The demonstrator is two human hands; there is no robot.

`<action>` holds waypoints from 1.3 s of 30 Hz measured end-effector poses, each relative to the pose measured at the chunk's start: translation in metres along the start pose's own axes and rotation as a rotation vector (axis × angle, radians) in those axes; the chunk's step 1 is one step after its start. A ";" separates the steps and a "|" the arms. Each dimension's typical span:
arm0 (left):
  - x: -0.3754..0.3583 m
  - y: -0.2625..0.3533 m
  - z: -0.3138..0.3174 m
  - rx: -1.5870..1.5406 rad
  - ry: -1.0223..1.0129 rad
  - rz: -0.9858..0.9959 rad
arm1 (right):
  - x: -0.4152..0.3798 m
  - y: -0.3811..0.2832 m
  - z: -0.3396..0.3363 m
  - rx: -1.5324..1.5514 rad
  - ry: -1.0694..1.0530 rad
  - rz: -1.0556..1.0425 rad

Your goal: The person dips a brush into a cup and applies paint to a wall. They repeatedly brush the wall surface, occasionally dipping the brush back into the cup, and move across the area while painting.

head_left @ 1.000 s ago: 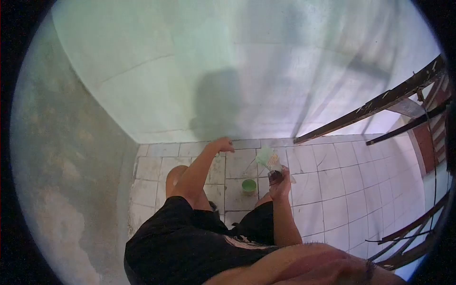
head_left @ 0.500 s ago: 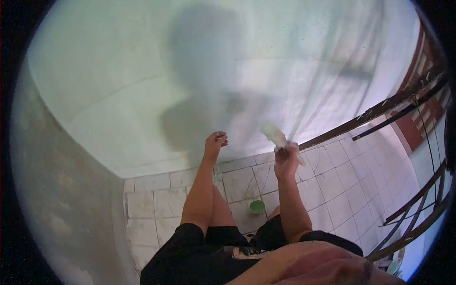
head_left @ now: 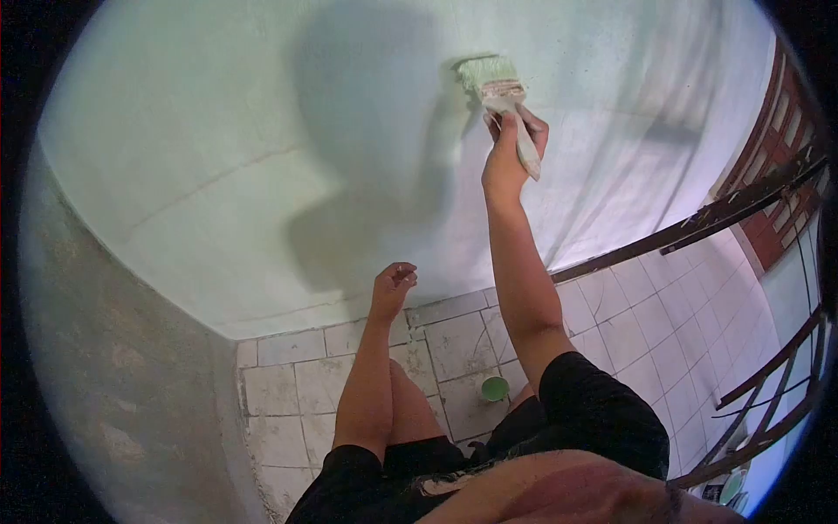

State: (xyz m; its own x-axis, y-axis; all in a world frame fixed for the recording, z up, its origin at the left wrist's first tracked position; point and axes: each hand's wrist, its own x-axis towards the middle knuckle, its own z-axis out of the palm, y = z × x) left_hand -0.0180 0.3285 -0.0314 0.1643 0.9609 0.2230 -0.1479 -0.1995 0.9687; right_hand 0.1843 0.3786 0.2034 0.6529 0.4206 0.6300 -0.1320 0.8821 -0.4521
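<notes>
My right hand (head_left: 517,144) grips the pale handle of a wide paintbrush (head_left: 501,87). Light green paint coats its bristles, which press against the pale green wall (head_left: 227,105). Low in front of the wall, my left hand (head_left: 394,290) hangs with its fingers curled; whether anything is in them is hidden. A small round container of green paint (head_left: 494,389) stands on the tiled floor between my legs.
A rough grey wall (head_left: 122,367) rises on the left. Dark metal railing bars (head_left: 690,214) run along the right side, with a brown slatted door or panel (head_left: 781,218) behind. White tiles (head_left: 628,306) cover the floor. More containers (head_left: 724,489) sit at lower right.
My right hand has lifted the paintbrush from low near the floor up onto the wall. My left hand stays low, its fingers still curled.
</notes>
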 end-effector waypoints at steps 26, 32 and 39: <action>0.010 0.016 0.023 0.029 -0.122 -0.004 | 0.014 0.017 0.003 -0.429 -0.164 -0.370; 0.014 0.010 0.035 -0.060 -0.131 -0.004 | -0.075 0.067 -0.086 -0.469 -0.150 -0.052; 0.014 0.011 0.027 0.129 -0.163 0.004 | -0.083 0.031 -0.082 -0.764 -0.066 0.106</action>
State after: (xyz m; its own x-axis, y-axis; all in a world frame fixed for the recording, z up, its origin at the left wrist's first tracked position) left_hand 0.0089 0.3345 -0.0147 0.3215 0.9183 0.2310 -0.0244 -0.2359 0.9715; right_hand 0.1871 0.3535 0.0849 0.6163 0.5280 0.5843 0.3757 0.4550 -0.8074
